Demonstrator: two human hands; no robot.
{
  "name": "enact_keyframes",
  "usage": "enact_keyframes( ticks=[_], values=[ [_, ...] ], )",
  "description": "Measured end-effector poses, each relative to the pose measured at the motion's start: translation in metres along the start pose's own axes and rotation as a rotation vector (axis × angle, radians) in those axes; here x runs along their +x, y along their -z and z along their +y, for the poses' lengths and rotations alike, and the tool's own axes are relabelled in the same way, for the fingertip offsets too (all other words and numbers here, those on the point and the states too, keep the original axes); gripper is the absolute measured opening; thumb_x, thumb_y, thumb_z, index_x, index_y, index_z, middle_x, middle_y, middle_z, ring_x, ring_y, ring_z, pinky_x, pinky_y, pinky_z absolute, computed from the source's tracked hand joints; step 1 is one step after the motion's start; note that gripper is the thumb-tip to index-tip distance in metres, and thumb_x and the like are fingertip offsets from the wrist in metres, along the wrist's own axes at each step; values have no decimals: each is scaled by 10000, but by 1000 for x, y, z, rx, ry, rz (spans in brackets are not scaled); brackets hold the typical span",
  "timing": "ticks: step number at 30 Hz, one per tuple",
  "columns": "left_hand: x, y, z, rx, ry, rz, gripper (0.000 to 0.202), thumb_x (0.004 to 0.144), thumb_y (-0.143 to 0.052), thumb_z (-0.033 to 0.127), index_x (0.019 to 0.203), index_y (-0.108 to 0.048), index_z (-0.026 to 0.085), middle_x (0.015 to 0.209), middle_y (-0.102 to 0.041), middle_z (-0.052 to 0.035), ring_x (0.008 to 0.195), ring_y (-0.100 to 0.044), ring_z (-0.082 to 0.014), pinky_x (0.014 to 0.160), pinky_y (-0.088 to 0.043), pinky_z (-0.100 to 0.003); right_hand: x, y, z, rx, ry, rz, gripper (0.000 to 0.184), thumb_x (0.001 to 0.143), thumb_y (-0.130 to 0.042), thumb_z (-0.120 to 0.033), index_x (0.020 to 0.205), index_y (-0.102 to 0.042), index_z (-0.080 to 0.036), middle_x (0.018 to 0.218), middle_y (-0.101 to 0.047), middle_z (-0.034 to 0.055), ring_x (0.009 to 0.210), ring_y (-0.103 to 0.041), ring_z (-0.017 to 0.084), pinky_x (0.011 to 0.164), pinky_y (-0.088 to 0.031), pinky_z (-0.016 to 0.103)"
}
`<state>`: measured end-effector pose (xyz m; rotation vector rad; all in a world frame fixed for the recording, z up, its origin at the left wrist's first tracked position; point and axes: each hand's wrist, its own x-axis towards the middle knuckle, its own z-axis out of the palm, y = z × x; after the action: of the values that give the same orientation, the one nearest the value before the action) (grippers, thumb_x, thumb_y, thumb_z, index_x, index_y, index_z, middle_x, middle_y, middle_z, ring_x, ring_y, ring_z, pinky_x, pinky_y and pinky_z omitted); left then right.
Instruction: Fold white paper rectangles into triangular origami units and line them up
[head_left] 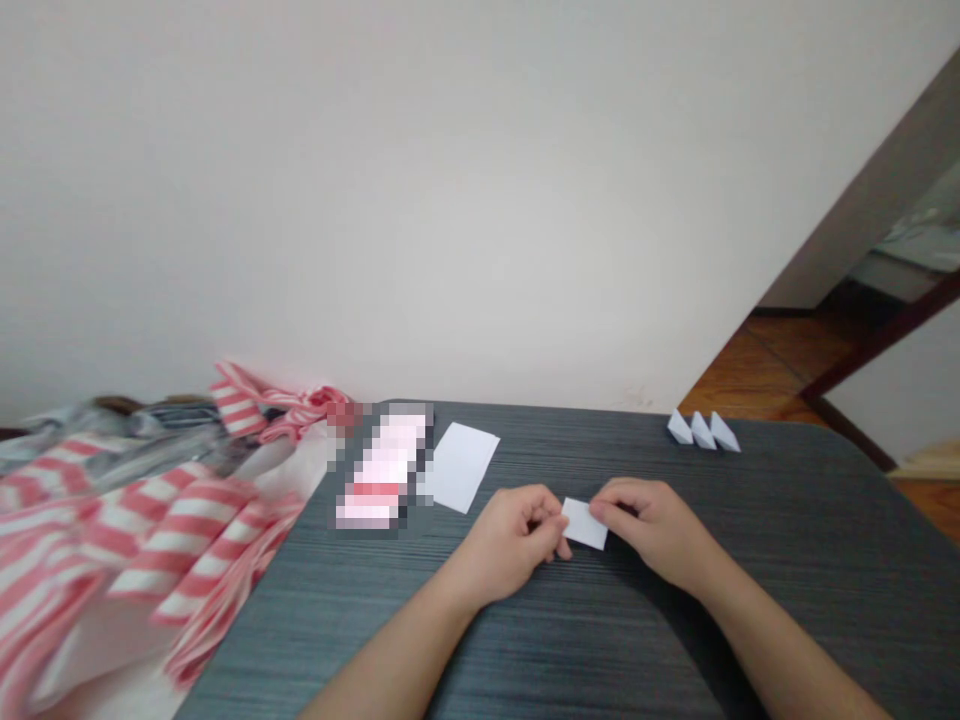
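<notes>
A small white folded paper (585, 522) sits between both hands, just above the dark grey table (787, 560). My left hand (517, 535) pinches its left edge with curled fingers. My right hand (649, 525) grips the right edge, fingers closed over it. A flat white paper sheet (461, 466) lies on the table behind my left hand. Three small folded white paper pieces (703, 430) stand in a row near the table's far right edge.
A red-and-white striped plastic bag (150, 540) spreads over the table's left side. A blurred-out pink and white object (382, 465) lies next to the flat sheet. A white wall stands behind the table; wooden floor (742, 375) shows at the right.
</notes>
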<state>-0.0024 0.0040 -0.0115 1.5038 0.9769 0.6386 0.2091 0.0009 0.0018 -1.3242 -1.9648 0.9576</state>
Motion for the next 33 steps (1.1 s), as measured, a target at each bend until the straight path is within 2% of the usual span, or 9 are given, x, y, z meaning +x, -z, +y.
enact_keyframes(
  ticks=[7,16,26,33],
  values=[
    [0,0,-2,-7,3,-9,204,892,-555,318,767,-579,158,676,-704,-39,570,-570,-117,540,-415,-209,-2,2,-4,-51,17,-15,284,927,-543,-242,677,-665,-181,695,-662,19,673,-608,159,648,-424,252],
    [2,-2,-7,-63,3,4,195,894,-562,308,775,-580,155,674,-701,-41,567,-559,-106,553,-422,-206,-4,6,8,-88,-17,-7,282,926,-543,-257,675,-650,-186,680,-653,8,668,-598,162,650,-416,261],
    [3,-3,-7,-109,13,40,207,903,-560,326,788,-565,154,677,-703,-47,541,-558,-102,553,-445,-212,-6,-1,6,-21,-4,60,246,939,-494,-252,708,-555,-193,700,-579,-4,677,-542,158,641,-413,259],
    [5,-4,-7,-159,20,40,192,894,-569,313,778,-546,161,656,-695,-34,516,-546,-96,535,-440,-207,-8,-1,4,-22,0,56,242,945,-485,-244,717,-546,-193,701,-557,-5,679,-524,158,648,-401,263]
  ],
)
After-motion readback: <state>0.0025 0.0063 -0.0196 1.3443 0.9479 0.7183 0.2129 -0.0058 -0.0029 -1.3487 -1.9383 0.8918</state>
